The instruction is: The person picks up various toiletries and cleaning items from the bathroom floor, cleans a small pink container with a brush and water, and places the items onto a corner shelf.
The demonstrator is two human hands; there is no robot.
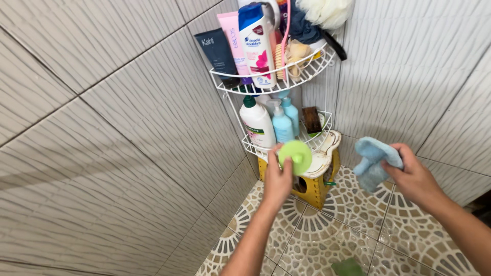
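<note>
Left hand (277,180) grips a round lime-green plastic disc (295,156) before the white wire corner shelf (271,87); right hand (417,179) clutches a crumpled light-blue cloth (373,161).

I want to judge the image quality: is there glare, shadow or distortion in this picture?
Head view: light is soft and even, with a broad dim shadow across the lower left wall; no strong glare; tile lines bend toward the edges, a wide-lens distortion; left hand, green disc, right hand and blue cloth look sharp.
</note>
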